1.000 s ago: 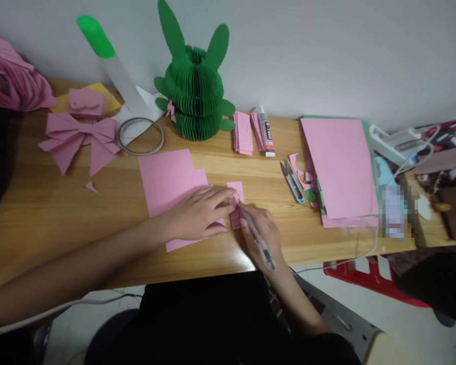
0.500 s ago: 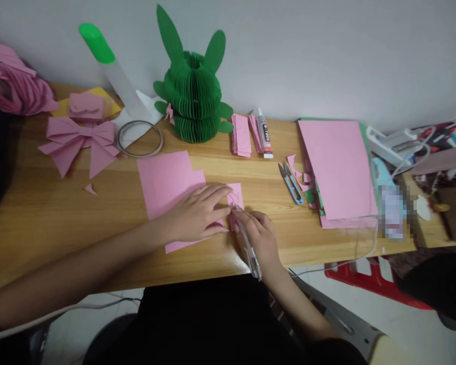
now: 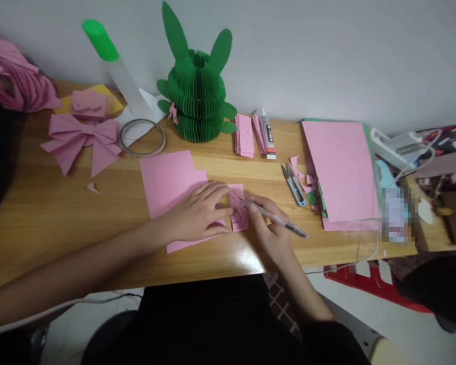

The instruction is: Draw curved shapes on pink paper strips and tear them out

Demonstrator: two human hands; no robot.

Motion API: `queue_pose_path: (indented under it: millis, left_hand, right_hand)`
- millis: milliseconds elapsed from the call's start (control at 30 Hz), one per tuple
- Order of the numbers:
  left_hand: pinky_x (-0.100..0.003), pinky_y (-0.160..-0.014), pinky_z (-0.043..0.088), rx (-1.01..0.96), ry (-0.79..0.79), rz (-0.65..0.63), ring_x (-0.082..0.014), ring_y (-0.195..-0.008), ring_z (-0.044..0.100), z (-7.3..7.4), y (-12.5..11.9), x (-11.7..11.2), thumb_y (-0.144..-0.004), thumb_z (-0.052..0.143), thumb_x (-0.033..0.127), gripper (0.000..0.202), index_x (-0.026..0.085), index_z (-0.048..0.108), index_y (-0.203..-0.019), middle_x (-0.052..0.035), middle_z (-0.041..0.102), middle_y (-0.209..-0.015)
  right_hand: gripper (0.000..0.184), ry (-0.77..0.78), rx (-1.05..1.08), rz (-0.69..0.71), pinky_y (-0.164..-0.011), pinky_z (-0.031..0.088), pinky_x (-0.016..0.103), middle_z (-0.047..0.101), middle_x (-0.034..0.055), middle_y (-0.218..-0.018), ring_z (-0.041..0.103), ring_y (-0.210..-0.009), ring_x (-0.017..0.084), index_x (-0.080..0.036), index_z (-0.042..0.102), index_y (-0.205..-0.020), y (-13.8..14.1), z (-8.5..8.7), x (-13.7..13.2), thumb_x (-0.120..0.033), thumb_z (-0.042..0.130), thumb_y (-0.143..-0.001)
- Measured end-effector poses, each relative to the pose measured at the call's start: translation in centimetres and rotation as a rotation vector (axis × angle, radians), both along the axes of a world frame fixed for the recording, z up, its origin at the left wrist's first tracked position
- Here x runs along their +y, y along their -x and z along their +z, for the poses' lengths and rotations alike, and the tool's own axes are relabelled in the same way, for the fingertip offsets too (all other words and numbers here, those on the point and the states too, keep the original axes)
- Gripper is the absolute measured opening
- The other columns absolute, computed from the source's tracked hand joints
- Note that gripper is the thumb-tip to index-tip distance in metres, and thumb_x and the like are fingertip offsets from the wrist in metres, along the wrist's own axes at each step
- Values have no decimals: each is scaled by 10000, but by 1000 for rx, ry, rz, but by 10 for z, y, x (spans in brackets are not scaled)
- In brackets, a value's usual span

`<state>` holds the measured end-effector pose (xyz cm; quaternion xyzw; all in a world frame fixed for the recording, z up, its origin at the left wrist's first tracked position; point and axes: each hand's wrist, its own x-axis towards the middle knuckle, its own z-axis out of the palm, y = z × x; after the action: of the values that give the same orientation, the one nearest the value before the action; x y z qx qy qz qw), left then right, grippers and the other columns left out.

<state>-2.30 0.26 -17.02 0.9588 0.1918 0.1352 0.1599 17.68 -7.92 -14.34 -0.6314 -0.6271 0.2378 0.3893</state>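
Observation:
My left hand (image 3: 197,215) lies flat with its fingers apart on a large pink sheet (image 3: 171,177) that has a notched corner. Its fingertips reach the left edge of a small pink paper strip (image 3: 243,222), which carries a curved outline drawn on it. Between thumb and fingers, my right hand (image 3: 269,228) grips a clear-barrelled pen (image 3: 279,219), slanted with its tip at the strip's upper right part.
Along the wall stand a green honeycomb-paper rabbit (image 3: 199,101), a tape roll (image 3: 161,144), a pink paper bow (image 3: 85,134), pink strip stacks (image 3: 244,137) and a glue tube (image 3: 269,137). Blue thread snips (image 3: 294,186) lie near a pink paper pile (image 3: 342,172).
My right hand has swung the pen's back end out to the right and up. More of the strip and its drawn curve shows. The left hand stays on the paper.

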Motion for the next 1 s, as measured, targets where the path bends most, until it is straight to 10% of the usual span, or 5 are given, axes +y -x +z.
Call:
queue_pose_path:
  millis: [1000]
  left_hand:
    - [-545,-1084,369,-45,55,17,-360,-1301,467,-1,-2,-1,-874,686,422,312,197,709,-1090,-164,523,-1369]
  right_hand:
    - [156,85,18,20,-841,577,384,772,56,-988,722,-914,210,-236,719,-997,-1,-6,9,-258,584,-921]
